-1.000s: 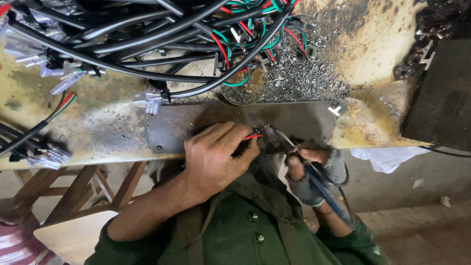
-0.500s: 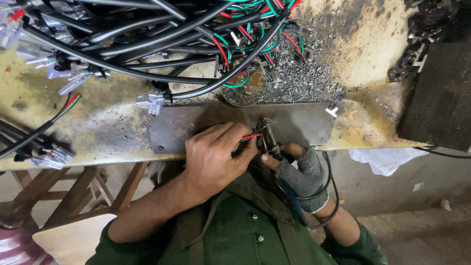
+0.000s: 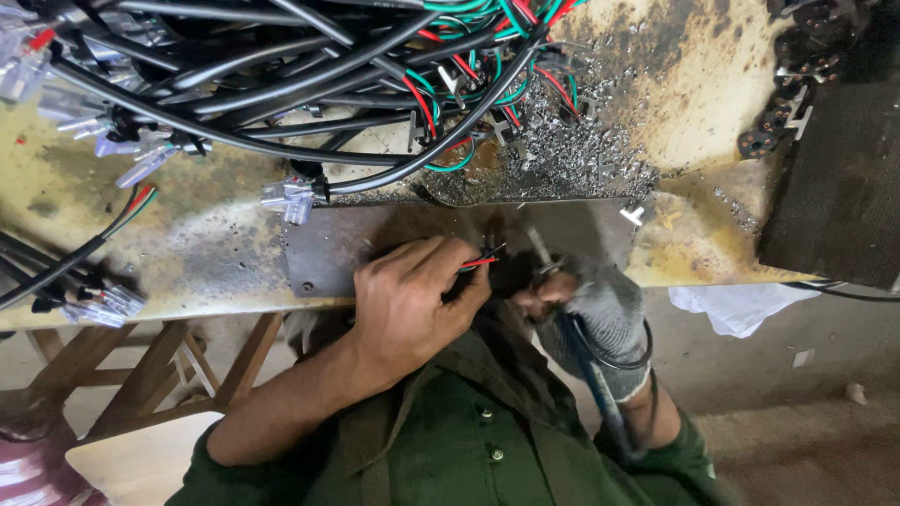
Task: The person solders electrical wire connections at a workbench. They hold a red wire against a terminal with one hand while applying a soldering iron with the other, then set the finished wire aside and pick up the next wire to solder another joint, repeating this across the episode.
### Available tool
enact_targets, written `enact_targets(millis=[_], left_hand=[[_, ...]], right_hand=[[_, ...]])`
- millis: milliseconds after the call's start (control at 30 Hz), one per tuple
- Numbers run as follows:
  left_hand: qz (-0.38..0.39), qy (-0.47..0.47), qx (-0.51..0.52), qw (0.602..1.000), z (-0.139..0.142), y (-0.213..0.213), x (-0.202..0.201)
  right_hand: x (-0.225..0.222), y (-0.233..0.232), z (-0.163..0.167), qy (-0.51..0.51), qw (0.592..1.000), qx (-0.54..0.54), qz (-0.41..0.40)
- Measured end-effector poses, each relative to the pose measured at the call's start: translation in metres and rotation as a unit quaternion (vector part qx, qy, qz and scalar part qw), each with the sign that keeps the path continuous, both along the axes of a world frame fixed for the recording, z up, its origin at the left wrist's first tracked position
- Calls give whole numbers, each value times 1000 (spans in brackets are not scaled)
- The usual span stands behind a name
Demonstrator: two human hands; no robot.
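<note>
Head view: your left hand (image 3: 412, 305) pinches thin wires (image 3: 478, 261) flat on the plate (image 3: 375, 244) (steadying them), while your gloved right hand (image 3: 591, 309) grips the iron (image 3: 541, 251).

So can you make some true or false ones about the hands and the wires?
1. The left hand pinches thin red and black wires. True.
2. The right hand is bare. False: it wears a grey glove.
3. Both hands work over a dark metal plate. True.
4. The bundle of black cables lies under the bench. False: it lies on the bench top.
5. The right hand holds a thin tool. True.
</note>
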State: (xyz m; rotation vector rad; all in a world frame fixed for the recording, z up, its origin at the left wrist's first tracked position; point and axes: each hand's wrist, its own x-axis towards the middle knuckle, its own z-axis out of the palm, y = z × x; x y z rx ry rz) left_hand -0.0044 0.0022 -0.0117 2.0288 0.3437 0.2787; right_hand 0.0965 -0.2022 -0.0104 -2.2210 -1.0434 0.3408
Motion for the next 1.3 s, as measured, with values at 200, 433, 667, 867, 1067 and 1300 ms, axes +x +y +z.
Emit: enact_targets(millis=[200, 433, 667, 867, 1067, 1300], left_hand=[[-19, 14, 14, 1000, 0, 3, -2], [-4, -12, 30, 999, 2, 2, -1], [37, -99, -29, 994, 9, 1, 0], [70, -129, -3, 989, 5, -4, 2], [57, -105, -69, 990, 6, -1, -2], [11, -74, -75, 994, 7, 5, -1]], right_hand=[[-20, 23, -22, 70, 992, 102, -23], [-15, 21, -16, 262, 925, 268, -64], [-22, 6, -36, 419, 855, 266, -148], [-21, 12, -37, 188, 959, 185, -101], [-21, 23, -27, 306, 888, 282, -194], [-7, 31, -23, 338, 892, 273, -124]])
